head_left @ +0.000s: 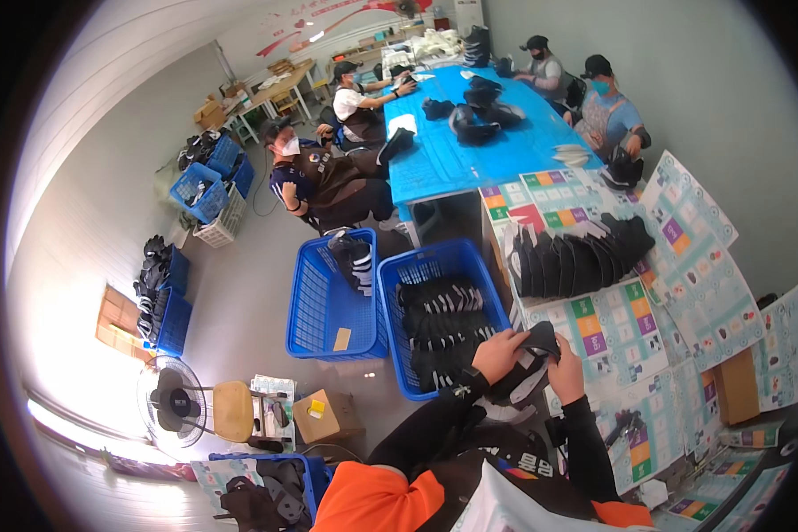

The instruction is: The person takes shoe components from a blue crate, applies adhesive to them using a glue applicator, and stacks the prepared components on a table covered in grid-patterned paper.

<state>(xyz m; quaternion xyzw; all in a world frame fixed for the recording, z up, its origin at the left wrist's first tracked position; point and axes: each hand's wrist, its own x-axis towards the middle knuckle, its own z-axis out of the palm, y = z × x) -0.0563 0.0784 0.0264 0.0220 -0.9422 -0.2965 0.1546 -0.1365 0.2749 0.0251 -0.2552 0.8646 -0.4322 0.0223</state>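
Between my two hands, in front of my body, is a black shoe upper with a pale lining showing on one side. My left hand is closed on its left edge, and my right hand grips its right side; some fingertips are hidden behind it. Just beyond, a row of black shoe uppers stands packed together on the paper-covered table. To the left of my left hand, a blue crate holds several rows of black pieces with white edges.
Another blue crate sits alongside, with a few black-and-white pieces inside. Farther off, people work around a blue table carrying black shoes. At left are a fan, a stool and a cardboard box.
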